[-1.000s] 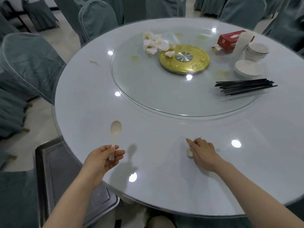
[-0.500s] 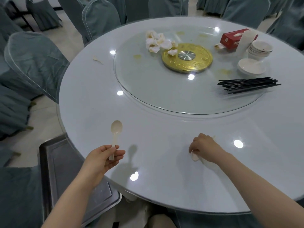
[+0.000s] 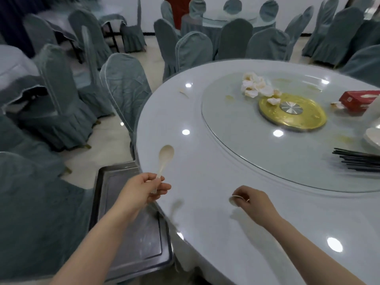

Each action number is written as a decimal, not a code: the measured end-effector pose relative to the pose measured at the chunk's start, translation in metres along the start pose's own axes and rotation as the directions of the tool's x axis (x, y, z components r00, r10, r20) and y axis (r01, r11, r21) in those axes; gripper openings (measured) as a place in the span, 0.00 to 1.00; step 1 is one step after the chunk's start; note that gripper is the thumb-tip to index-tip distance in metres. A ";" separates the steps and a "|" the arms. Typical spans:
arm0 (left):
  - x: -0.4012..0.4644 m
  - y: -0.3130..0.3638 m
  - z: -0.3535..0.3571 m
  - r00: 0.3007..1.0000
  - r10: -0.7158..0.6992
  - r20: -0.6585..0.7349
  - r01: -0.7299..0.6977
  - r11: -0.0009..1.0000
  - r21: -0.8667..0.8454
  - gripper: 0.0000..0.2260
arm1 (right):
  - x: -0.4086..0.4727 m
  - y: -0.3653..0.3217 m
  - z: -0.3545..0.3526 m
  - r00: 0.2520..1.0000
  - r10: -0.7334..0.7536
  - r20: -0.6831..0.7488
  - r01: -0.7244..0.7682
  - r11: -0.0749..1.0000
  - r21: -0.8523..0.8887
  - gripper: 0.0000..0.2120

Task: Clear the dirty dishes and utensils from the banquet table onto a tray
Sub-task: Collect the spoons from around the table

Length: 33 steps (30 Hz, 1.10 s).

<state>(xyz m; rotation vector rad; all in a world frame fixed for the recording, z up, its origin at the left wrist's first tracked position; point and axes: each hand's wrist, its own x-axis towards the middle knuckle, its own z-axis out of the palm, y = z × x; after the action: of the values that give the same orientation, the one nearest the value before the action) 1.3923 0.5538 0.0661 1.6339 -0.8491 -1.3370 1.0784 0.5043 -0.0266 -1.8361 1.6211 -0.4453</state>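
Cream plastic spoon [image 3: 165, 159] stands upright in my left grip [image 3: 147, 190], over the tabletop [image 3: 205, 161] edge. My right grip [image 3: 254, 204] is curled shut on a second spoon [image 3: 233, 200].

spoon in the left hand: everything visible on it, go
The spoon is cream-white, glossy, plastic or ceramic by its look, with an oval bowl and a short straight handle. It appears clean and unbroken. It stands nearly upright, bowl up. The left hand pinches the handle's lower end between thumb and fingers; nothing else touches it. It hangs by the round table's near edge, beside the metal tray.
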 end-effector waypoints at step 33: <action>-0.221 -0.102 -0.577 0.866 0.138 -0.481 -0.085 0.988 0.131 0.14 | -0.109 -0.655 0.431 0.852 -0.409 0.327 0.120 0.761 0.638 0.10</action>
<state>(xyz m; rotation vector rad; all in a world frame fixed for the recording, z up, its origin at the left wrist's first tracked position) 1.9124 0.9002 0.1096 1.8631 -0.6965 -0.7478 1.8241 0.7348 0.1029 -1.5215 0.7625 -0.5358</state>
